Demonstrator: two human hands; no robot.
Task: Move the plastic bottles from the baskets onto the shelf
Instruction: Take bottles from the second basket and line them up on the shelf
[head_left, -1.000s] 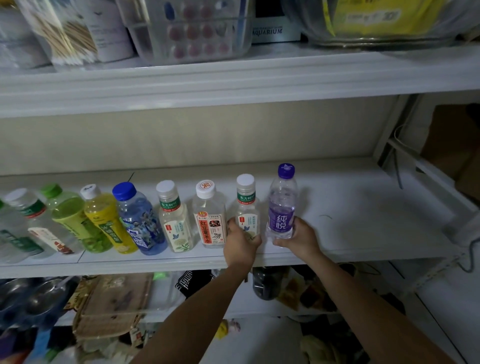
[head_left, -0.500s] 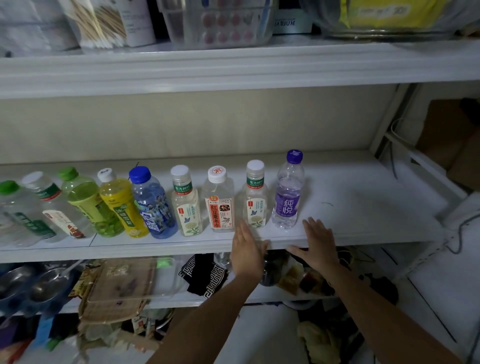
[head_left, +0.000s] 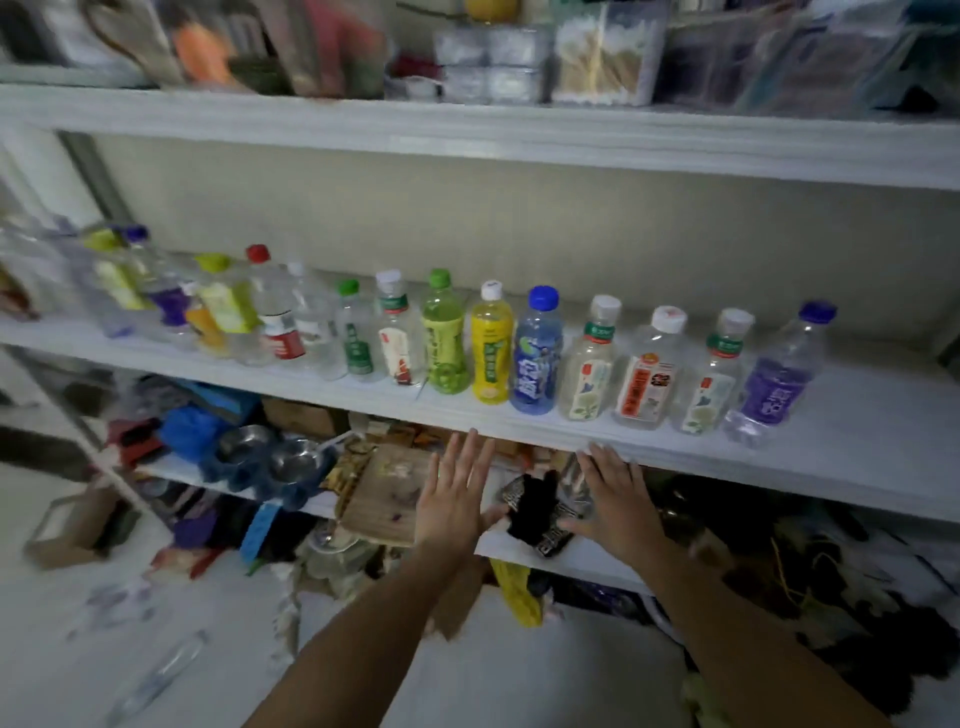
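Bare forearms, bare left hand (head_left: 454, 499) and right hand (head_left: 615, 501), nails perhaps pale

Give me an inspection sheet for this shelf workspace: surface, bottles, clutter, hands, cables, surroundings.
Surface: white shelf, bottles standing on it.
Job's things: plastic bottles upright in a row; purple-label bottle last on the right.
Clutter: metal bowls and wooden board on the shelf below.
Hands: left hand and right hand open, empty, below the shelf's front edge.
Cables: nothing seen.
Surroundings: upper shelf with clear containers, blurred.
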